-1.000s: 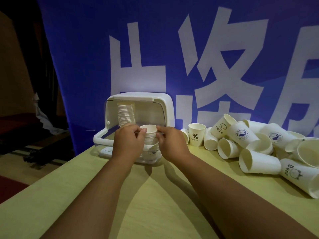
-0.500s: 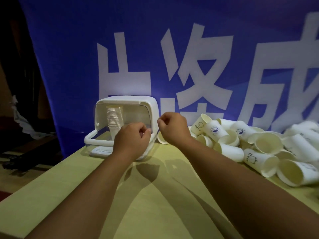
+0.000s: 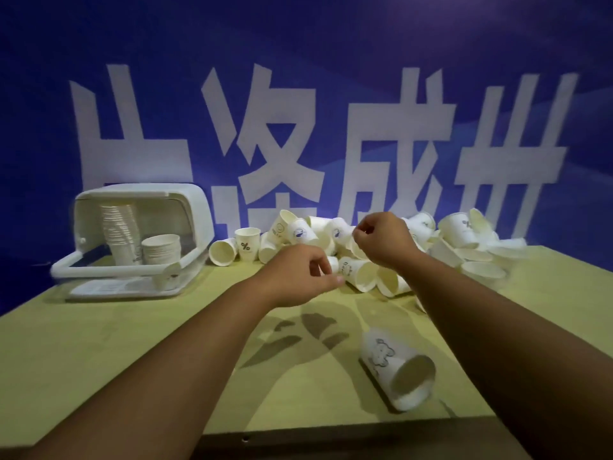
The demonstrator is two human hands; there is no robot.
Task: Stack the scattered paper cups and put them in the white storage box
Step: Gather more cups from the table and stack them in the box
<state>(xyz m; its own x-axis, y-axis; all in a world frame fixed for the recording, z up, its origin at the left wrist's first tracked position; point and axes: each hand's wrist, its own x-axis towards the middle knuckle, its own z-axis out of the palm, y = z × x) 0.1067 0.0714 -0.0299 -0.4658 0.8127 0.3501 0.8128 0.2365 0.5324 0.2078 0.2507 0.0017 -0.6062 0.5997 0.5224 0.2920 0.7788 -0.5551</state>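
Left hand (image 3: 298,273), right hand (image 3: 381,242) off box (image 3: 195,207)

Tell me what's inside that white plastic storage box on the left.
The white plastic storage box holds two upright stacks of nested paper cups: a tall stack on the left, a shorter stack beside it. Its front rail hides part of both.
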